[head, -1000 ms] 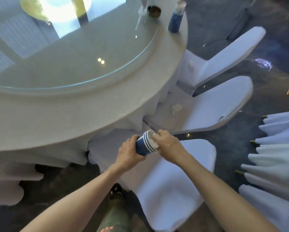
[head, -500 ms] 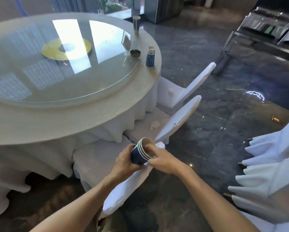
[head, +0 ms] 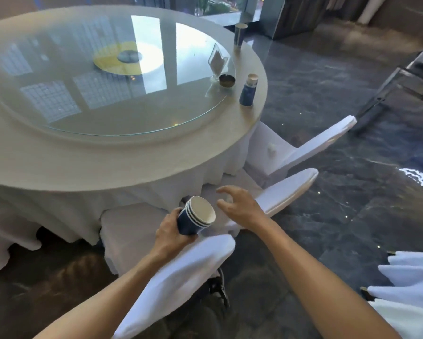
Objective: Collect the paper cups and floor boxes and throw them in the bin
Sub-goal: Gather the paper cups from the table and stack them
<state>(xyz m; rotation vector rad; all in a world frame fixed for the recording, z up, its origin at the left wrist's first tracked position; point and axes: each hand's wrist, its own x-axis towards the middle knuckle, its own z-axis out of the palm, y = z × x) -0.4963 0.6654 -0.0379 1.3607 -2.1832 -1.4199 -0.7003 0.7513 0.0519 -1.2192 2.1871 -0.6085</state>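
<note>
My left hand [head: 171, 232] grips a nested stack of blue paper cups [head: 196, 217] with white rims, tilted with the mouth facing up and right, above a white-covered chair. My right hand [head: 240, 206] hovers just right of the stack, fingers spread, holding nothing. Two more blue paper cups stand on the round table's right side: a stacked one [head: 247, 90] near the edge and another [head: 240, 34] at the far rim.
The round table [head: 137, 157] has a glass turntable [head: 112, 77], a card holder [head: 217, 62] and a small dark dish [head: 227, 80]. White-covered chairs [head: 301, 148] ring it on the right; more white covers [head: 411, 285] stand at the lower right. The floor is dark polished stone.
My right hand has come off the cup stack and opened beside it. The view has lifted and now takes in more of the table and the far cups.
</note>
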